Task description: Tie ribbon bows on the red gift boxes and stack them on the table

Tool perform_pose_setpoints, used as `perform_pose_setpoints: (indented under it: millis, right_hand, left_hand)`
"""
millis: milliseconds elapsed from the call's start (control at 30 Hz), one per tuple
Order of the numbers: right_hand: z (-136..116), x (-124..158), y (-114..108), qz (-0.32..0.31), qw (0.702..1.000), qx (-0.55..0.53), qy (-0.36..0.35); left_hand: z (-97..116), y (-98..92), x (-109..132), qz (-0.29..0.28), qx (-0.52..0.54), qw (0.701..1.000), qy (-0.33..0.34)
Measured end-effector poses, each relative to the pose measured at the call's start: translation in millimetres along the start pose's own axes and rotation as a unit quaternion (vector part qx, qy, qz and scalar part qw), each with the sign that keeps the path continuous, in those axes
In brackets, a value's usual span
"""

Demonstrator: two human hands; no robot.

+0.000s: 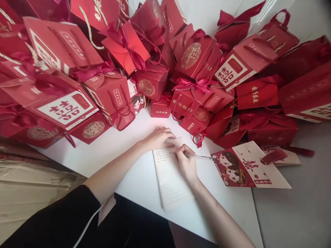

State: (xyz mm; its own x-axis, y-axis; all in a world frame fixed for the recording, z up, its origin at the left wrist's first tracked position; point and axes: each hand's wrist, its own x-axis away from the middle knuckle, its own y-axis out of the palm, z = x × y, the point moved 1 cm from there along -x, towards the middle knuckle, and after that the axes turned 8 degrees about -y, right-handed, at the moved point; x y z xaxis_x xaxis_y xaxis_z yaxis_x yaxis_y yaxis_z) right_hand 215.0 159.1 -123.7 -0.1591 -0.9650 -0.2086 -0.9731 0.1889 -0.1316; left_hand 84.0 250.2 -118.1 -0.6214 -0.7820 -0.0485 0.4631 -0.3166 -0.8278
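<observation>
The right hand (pixel 186 162) is holding a pen (pixel 201 157) between its fingers over the pad (pixel 174 189), the pen's far end pointing out to that hand's right. The left hand (pixel 159 138) is resting on the pad's top part, its thumb and fingers standing apart. The pad is lying beneath both hands on the white surface (pixel 134 179), showing handwritten lines between them. Red boxes (pixel 198 57) are crowding beyond both hands, while a card (pixel 248 165) is lying right of the right hand.
</observation>
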Motion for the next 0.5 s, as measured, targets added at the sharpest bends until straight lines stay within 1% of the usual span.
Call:
perform_pose_setpoints:
  millis: [100, 167, 367, 500]
  right_hand:
    - [2.9, 3.4, -2.3, -0.06, 0.996, 0.057, -0.011]
    - [3.3, 4.8, -3.6, -0.078, 0.994, 0.08, -0.017]
    - [2.1, 4.6, -2.4, -0.098, 0.984, 0.145, -0.022]
    - [1.4, 4.9, -2.4, -0.095, 0.985, 0.145, -0.015]
  left_hand:
    - [-1.7, 2.3, -0.1, -0.001, -0.003, 1.0, 0.008]
    - [-2.9, 2.6, -1.5, 0.004, -0.001, 1.0, 0.008]
    - [-4.2, 4.4, -3.8, 0.006, 0.002, 1.0, 0.014]
    - [-4.7, 5.3, -3.7, 0.01, 0.001, 1.0, 0.014]
